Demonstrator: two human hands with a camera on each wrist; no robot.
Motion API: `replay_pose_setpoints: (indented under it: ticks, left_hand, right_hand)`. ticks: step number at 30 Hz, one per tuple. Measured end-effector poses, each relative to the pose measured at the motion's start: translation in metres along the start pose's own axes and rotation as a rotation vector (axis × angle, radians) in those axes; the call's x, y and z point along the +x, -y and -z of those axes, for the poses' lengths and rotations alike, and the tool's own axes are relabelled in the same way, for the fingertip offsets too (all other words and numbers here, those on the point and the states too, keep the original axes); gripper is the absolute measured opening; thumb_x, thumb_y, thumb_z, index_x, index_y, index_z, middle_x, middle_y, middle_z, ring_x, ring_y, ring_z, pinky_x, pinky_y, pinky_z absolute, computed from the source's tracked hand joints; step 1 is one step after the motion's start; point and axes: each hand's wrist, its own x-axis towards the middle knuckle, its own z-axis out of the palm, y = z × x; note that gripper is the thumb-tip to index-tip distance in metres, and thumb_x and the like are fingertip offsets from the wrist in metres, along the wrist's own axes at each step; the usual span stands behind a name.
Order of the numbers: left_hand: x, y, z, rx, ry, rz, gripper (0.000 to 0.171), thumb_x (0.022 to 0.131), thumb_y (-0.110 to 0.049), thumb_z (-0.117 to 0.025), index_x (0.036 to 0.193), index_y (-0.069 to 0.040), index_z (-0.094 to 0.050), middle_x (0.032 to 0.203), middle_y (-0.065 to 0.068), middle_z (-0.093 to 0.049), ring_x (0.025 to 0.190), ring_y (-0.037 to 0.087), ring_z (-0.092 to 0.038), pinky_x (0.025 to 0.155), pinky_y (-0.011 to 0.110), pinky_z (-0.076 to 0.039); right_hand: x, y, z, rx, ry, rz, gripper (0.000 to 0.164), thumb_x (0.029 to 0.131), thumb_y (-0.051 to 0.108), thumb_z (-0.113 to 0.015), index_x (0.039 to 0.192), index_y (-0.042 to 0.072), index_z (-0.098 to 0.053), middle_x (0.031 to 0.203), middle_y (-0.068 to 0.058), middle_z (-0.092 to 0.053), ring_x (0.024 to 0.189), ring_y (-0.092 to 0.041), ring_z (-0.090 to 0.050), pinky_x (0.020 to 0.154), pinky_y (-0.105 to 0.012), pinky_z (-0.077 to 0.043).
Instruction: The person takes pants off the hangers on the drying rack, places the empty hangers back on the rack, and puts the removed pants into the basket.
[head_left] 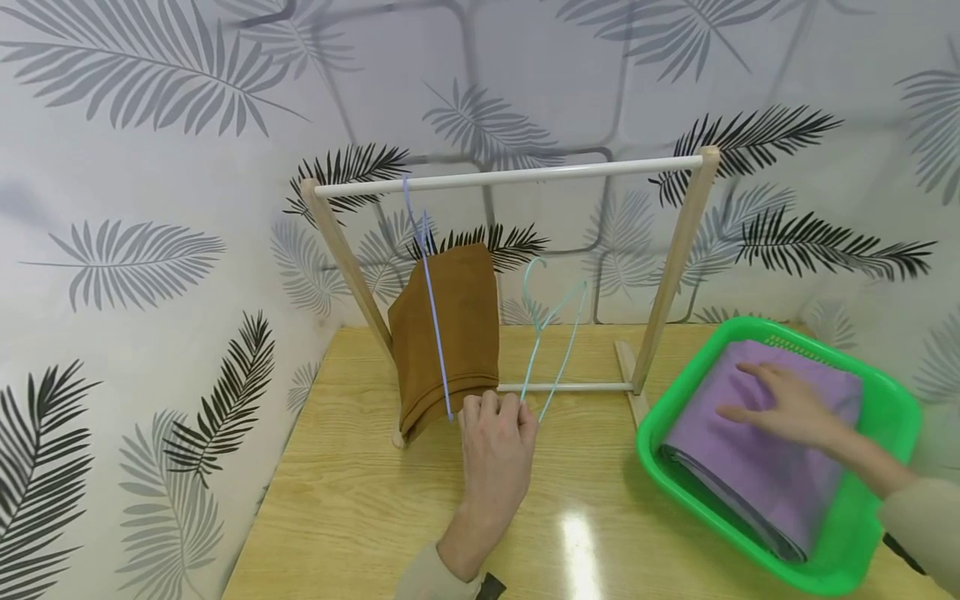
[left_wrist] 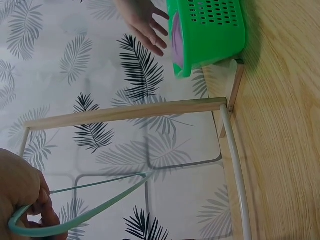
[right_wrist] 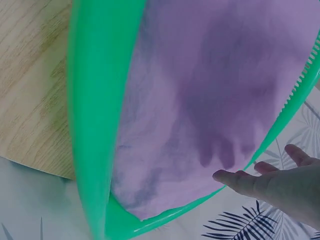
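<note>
My left hand (head_left: 497, 450) grips a mint-green clothes hanger (head_left: 531, 358) by its lower part, in front of the rack; the left wrist view shows the fingers curled round the hanger (left_wrist: 95, 212). Above the folded purple cloth (head_left: 757, 450) in the green basket (head_left: 651, 454), my right hand (head_left: 795, 408) is spread with nothing in it. Its shadow falls on the cloth (right_wrist: 165, 100) in the right wrist view. A brown folded cloth (head_left: 457, 325) hangs on a blue hanger (head_left: 435, 317) at the left of the rack.
The small clothes rack has a white top rail (head_left: 517, 176) and wooden side posts (head_left: 678, 258). It stands on a wood-grain table (head_left: 360, 500) close to a leaf-patterned wall (head_left: 150, 200). The basket is at the right of the table, beside the rack's foot.
</note>
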Motion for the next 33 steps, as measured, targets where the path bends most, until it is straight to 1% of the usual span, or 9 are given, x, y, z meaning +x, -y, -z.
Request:
replay_pose_setpoints:
  ticks: [6,11,17,20,23,27,33]
  left_hand:
    - [0.0,-0.001,-0.001,-0.015,0.002,0.009,0.029,0.09,-0.004,-0.073,0.067,-0.011,-0.056,0.069,0.004,-0.053,0.074,0.021,-0.044,0.072,0.027,-0.038]
    - [0.0,-0.001,0.0,-0.015,0.006,0.011,0.03,0.09,-0.005,-0.072,0.067,-0.011,-0.055,0.068,0.004,-0.053,0.074,0.022,-0.045,0.072,0.027,-0.039]
    - [0.0,0.0,0.0,-0.012,0.005,0.009,0.029,0.09,-0.005,-0.072,0.068,-0.011,-0.055,0.068,0.003,-0.053,0.074,0.021,-0.045,0.072,0.027,-0.038]
    - [0.0,0.001,0.0,-0.005,0.003,0.008,0.028,0.09,-0.005,-0.073,0.068,-0.011,-0.056,0.068,0.003,-0.052,0.074,0.021,-0.044,0.072,0.026,-0.037]
    - [0.0,0.001,0.0,-0.005,0.007,0.007,0.028,0.09,-0.005,-0.073,0.069,-0.011,-0.056,0.068,0.003,-0.052,0.075,0.021,-0.044,0.072,0.026,-0.037]
    - [0.0,0.001,0.0,-0.008,0.012,0.012,0.028,0.091,-0.005,-0.073,0.069,-0.011,-0.056,0.069,0.003,-0.053,0.075,0.021,-0.044,0.072,0.027,-0.037]
    - [0.0,-0.001,0.0,-0.007,0.011,0.008,0.029,0.09,-0.005,-0.072,0.068,-0.011,-0.055,0.068,0.003,-0.052,0.075,0.021,-0.045,0.072,0.027,-0.038]
  right_hand:
    - [0.001,0.004,-0.014,-0.081,0.001,0.055,0.097,0.083,0.052,-0.083,0.152,-0.004,-0.045,0.156,-0.048,-0.032,0.138,-0.072,-0.032,0.105,-0.089,-0.024]
    - [0.001,0.007,-0.023,-0.135,0.033,0.048,0.101,0.078,0.057,-0.085,0.151,-0.002,-0.048,0.159,-0.048,-0.027,0.139,-0.077,-0.026,0.104,-0.091,-0.023]
    - [0.003,0.004,-0.031,-0.162,0.055,0.035,0.102,0.078,0.06,-0.084,0.151,-0.002,-0.049,0.159,-0.048,-0.024,0.138,-0.08,-0.023,0.099,-0.094,-0.023]
    - [0.004,0.002,-0.035,-0.185,0.067,0.03,0.103,0.078,0.062,-0.083,0.152,-0.001,-0.049,0.16,-0.047,-0.024,0.138,-0.08,-0.024,0.098,-0.093,-0.026]
    - [0.004,0.0,-0.038,-0.184,0.073,0.032,0.102,0.078,0.061,-0.083,0.151,-0.002,-0.05,0.159,-0.049,-0.025,0.136,-0.081,-0.026,0.099,-0.092,-0.029]
    - [0.005,-0.002,-0.041,-0.168,0.076,0.035,0.1,0.077,0.058,-0.086,0.149,-0.002,-0.051,0.157,-0.05,-0.026,0.135,-0.081,-0.028,0.1,-0.091,-0.03]
    - [0.006,-0.005,-0.045,-0.157,0.102,0.04,0.101,0.077,0.058,-0.086,0.15,-0.003,-0.049,0.156,-0.052,-0.024,0.128,-0.085,-0.032,0.095,-0.091,-0.033]
